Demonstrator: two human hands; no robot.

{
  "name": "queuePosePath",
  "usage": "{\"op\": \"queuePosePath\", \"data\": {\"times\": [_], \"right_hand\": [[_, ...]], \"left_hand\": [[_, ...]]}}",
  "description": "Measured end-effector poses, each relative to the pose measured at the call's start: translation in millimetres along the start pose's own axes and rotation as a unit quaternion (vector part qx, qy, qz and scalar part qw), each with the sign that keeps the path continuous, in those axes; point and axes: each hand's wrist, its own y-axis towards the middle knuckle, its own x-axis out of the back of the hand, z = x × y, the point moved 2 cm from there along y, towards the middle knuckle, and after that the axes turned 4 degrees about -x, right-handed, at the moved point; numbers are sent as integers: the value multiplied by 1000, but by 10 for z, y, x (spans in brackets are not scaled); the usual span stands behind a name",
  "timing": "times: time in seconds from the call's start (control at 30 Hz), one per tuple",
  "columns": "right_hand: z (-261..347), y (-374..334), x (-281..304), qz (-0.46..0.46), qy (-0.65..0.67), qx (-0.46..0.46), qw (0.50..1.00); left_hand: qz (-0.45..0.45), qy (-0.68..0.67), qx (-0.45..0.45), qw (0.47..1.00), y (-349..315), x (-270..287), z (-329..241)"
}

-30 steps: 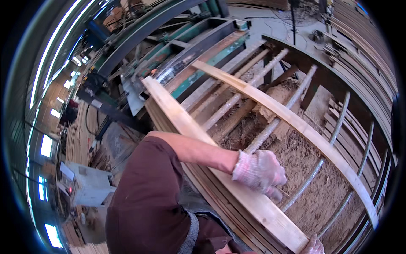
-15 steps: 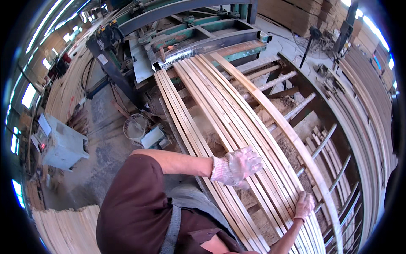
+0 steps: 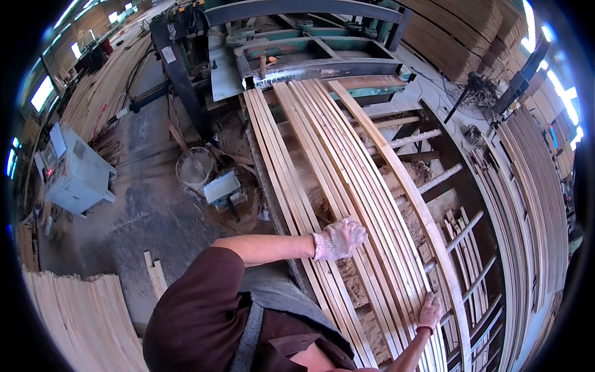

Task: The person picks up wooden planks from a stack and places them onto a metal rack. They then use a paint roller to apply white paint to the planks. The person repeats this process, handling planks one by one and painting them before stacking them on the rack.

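Observation:
Long, pale wooden strips (image 3: pixel 347 180) lie side by side in groups, running from the machine toward me. My left hand (image 3: pixel 341 239), in a whitish, stained knit glove, rests on the middle strips with its fingers curled down over them. Farther right and nearer me, my right hand (image 3: pixel 429 311), gloved as well, is bent round the right side of the bundle; its fingertips are partly hidden. A wider single board (image 3: pixel 396 162) lies apart on the right. Another group of strips (image 3: pixel 271 149) lies to the left, with a gap between it and the middle ones.
Beneath the strips is a dark metal frame with rollers (image 3: pixel 440 180) and sawdust. A green and black machine (image 3: pixel 328 69) stands at the far end. A bucket (image 3: pixel 194 167) and a grey control box (image 3: pixel 80 170) stand left. Stacked wood (image 3: pixel 87 316) lies at lower left.
The view has shifted, so the machine and strips sit farther right and lower. My left hand's fingers are more curled over the middle strips. My right hand stays at the bundle's right side.

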Motion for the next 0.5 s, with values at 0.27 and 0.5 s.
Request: {"op": "queuePosePath", "data": {"times": [0.27,0.5], "right_hand": [[93,-467,-98,13,51,-15,998],[868,-296,105,56,29,-26,998]], "left_hand": [[-173,-139,97,970,-665,1161,862],[-31,-102,434,895,-1465,1366,3412]]}}
